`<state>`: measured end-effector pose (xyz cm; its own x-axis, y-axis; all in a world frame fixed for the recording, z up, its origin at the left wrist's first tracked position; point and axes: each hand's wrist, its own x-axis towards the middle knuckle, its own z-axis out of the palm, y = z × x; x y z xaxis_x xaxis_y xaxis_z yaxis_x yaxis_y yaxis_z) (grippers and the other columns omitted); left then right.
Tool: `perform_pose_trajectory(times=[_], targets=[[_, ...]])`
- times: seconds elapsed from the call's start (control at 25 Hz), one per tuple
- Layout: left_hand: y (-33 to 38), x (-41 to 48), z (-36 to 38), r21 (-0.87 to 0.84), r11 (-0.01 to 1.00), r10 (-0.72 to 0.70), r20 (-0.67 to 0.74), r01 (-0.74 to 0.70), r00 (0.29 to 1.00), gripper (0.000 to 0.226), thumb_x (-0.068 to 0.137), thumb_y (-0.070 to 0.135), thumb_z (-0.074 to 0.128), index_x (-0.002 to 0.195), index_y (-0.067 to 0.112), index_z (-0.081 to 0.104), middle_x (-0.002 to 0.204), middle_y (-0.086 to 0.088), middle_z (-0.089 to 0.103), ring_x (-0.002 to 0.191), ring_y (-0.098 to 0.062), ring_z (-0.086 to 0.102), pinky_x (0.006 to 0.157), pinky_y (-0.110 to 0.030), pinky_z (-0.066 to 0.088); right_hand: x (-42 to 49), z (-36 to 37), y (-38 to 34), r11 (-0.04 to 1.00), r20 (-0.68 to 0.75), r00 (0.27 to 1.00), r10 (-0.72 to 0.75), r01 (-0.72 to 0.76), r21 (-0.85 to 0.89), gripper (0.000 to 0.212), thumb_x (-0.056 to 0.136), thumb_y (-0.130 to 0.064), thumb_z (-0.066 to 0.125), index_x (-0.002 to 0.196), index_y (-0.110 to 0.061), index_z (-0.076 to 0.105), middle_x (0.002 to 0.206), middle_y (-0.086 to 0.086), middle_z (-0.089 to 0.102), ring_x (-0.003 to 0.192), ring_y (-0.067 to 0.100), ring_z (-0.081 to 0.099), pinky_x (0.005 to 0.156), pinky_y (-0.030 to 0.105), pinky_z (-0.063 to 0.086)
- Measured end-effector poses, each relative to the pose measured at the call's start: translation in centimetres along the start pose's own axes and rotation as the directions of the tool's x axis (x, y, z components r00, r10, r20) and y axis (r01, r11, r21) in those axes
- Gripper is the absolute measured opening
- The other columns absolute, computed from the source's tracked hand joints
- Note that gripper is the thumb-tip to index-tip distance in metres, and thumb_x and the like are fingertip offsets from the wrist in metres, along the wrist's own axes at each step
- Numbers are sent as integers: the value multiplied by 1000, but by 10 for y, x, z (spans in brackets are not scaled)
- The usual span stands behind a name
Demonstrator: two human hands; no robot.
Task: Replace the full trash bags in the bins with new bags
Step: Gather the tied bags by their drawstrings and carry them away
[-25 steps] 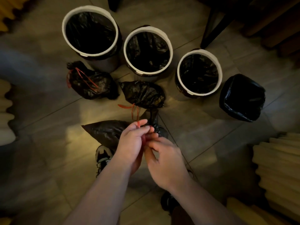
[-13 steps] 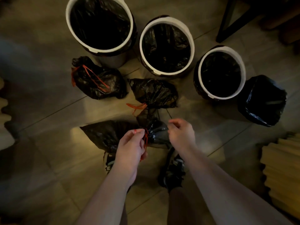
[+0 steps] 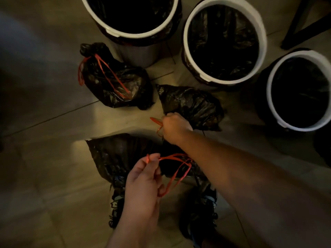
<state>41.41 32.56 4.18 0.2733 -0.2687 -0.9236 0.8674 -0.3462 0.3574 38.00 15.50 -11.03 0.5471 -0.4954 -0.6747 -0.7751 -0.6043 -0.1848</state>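
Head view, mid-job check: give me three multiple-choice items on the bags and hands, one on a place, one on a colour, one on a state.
1. Where is the right hand? A on a bin rim; B on the middle bag; C raised in the air.
2. What colour is the drawstring of the near bag? A blue; B white; C red.
3. What is the left hand doing? A pinching that drawstring; B hanging idle; C pressing the floor.
1 B, its fingers curl round that bag's gathered end. 2 C, it shows red against the black plastic. 3 A, it leaves from between thumb and fingers.
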Motion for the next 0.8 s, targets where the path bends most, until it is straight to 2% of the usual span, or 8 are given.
perform_pose_trajectory(times=[0.08,0.16,0.24,0.44,0.52,0.6,0.72,0.8], targets=[[0,8,-1,-83,996,-17,-35,14,999,22,105,21,59,99,19,80,70,2,54,48,-8,42,44,-26,40,32,10,-1,988,138,990,-34,54,-144,48,99,-20,65,145,-16,54,146,11,54,142,31,42,108,45,46],[1,14,6,-152,988,-41,-26,37,999,20,106,20,58,105,17,78,72,1,59,47,-8,44,41,-25,41,47,21,4,968,234,972,-27,83,-236,52,100,-18,62,151,-18,50,147,15,55,140,36,48,105,46,47],[4,17,14,-191,980,-47,11,48,999,19,105,19,57,109,19,76,77,0,64,50,-9,47,45,-26,42,53,31,12,970,225,974,-25,78,-231,42,98,-19,62,140,-16,61,139,17,62,130,39,59,99,46,52],[21,10,29,-180,983,-16,70,29,997,19,105,22,60,108,25,78,100,-2,80,56,-9,59,51,-26,49,39,31,32,991,106,993,43,-56,119,21,95,-30,70,114,-20,69,116,10,71,110,32,68,89,39,58],[29,9,29,-213,976,-25,89,44,996,19,105,19,59,118,21,73,107,-5,80,63,-11,64,54,-26,53,34,22,37,926,85,995,52,-80,368,11,97,-23,65,107,-19,68,111,11,73,105,29,68,90,37,57],[34,11,25,-258,964,-27,121,57,992,23,105,15,59,126,18,68,112,-5,79,72,-14,70,57,-27,56,33,15,40,845,76,993,94,-120,522,8,97,-16,64,97,-18,72,103,8,75,97,24,69,82,23,56],[40,16,15,-294,955,2,151,44,988,30,102,12,61,130,19,66,118,-5,78,81,-15,74,61,-28,58,44,9,37,785,122,985,125,-173,594,19,92,-3,63,84,-10,80,78,-2,71,75,11,66,56,6,42],[45,20,11,-316,949,35,161,18,986,37,96,12,65,131,20,65,121,-4,78,84,-16,75,63,-28,59,53,10,31,756,169,982,82,-172,632,17,92,5,62,94,8,79,73,-2,68,66,-1,66,61,8,47]])
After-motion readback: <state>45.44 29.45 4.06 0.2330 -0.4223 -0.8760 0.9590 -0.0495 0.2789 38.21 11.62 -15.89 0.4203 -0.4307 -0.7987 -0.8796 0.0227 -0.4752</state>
